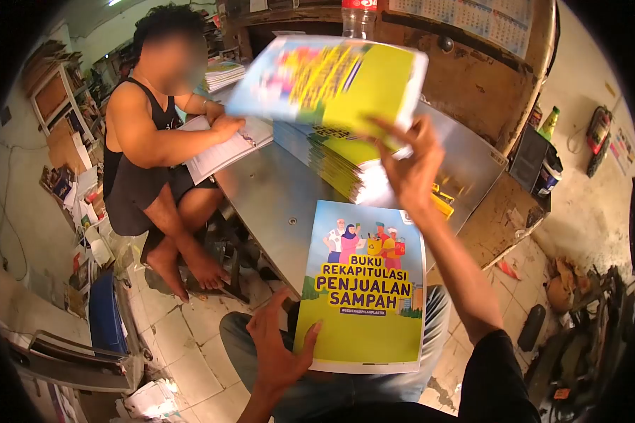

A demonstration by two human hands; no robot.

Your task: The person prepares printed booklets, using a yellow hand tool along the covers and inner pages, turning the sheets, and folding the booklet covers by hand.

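A booklet with a yellow-green and blue cover [363, 282] lies upright to me over my lap, its title reading "Buku Rekapitulasi Penjualan Sampah". My left hand [279, 345] is at its lower left edge, fingers spread and thumb over the cover. Above the metal table, a second booklet [381, 77] is in the air, tilted and smeared by motion. My right hand [413, 158] is at its lower right edge with thumb and fingers apart; contact is hard to judge. Beneath that booklet stands a stack of similar booklets [331, 166], partly hidden.
A seated person [144, 127] at the left rests their hands on an open book [215, 148]. The metal table [279, 218] lies ahead, with a yellow object [441, 202] beside the stack. A bottle [358, 21] stands behind. Clutter [578, 338] covers the floor at right.
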